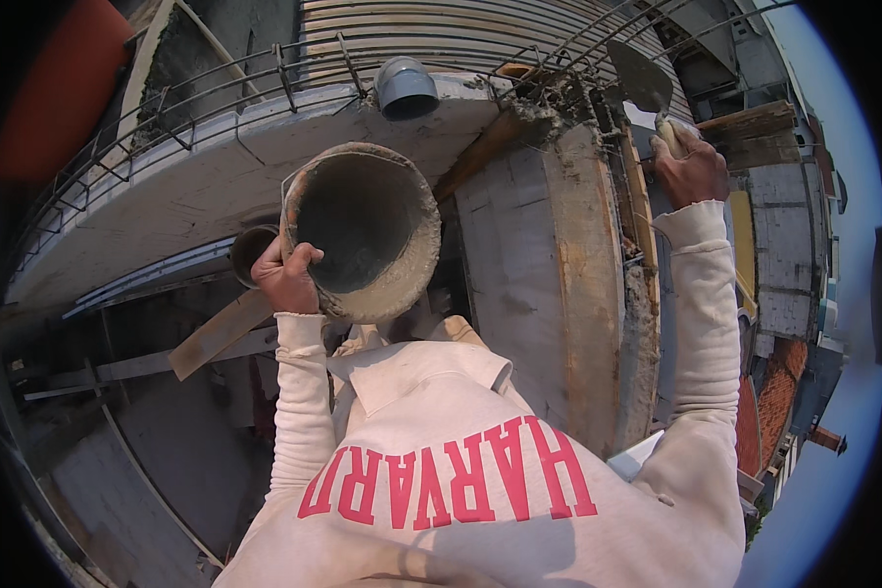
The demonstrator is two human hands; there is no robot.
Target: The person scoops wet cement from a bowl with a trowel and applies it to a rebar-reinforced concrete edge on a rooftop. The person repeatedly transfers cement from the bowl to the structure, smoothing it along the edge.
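Observation:
My left hand (289,278) is closed on the rim of a round bucket (409,263), thumb over its edge. The bucket is tilted so that its mouth faces me; wet grey mortar coats its lower inside wall, and its shaded bottom is hard to make out. Up at the right, my right hand (692,171) is wrapped round the handle of a pointed trowel (641,76). Its dark blade reaches away to the upper left, over rebar. Left of the blade, lumpy mortar (556,110) lies among the rebar at the top of a boarded column (586,245).
A grey pipe elbow (407,90) sticks up behind the bucket, beside a pale concrete beam (206,157). Rebar (282,78) runs along the beam, near corrugated sheeting (412,31). A loose plank (218,335) juts out below my left hand. Roofs (786,387) lie far right.

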